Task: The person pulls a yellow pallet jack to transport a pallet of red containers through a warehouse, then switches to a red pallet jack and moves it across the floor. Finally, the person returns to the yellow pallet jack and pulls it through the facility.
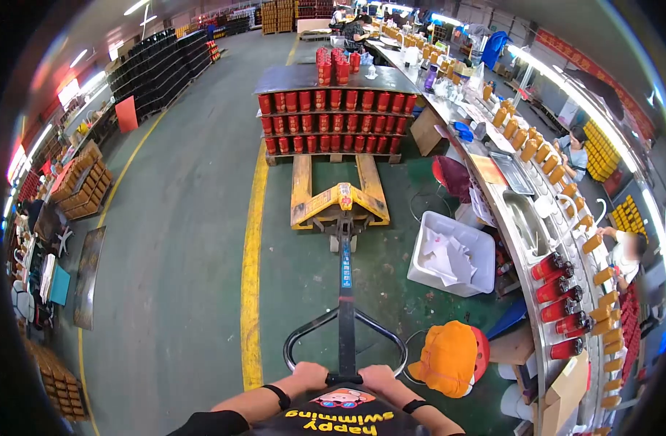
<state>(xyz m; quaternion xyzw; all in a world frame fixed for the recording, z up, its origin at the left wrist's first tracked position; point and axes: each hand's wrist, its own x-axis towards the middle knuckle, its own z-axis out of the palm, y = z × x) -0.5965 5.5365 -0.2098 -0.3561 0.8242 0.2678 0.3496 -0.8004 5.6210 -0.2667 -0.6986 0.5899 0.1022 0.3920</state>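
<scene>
Both my hands are closed on the black handle [294, 334] of a yellow pallet jack [344, 200], low in the head view. My left hand [310, 376] wraps the grip left of the central shaft, and my right hand [378, 378] the grip right of it. Ahead, the jack's two forks point at a pallet [336, 157] and reach its near edge; how far under they run is hidden. On the pallet stand three tiers of red canisters [336, 122], separated by boards. A dark board [285, 78] tops them, with several more red canisters on it.
A curved workbench [518, 272] with red and tan containers runs along the right; co-workers sit behind it. A white bin [453, 254] and an orange-covered stool [445, 360] stand beside it. A yellow floor line [252, 291] runs left of the jack. Dark stacks [155, 73] line the far left.
</scene>
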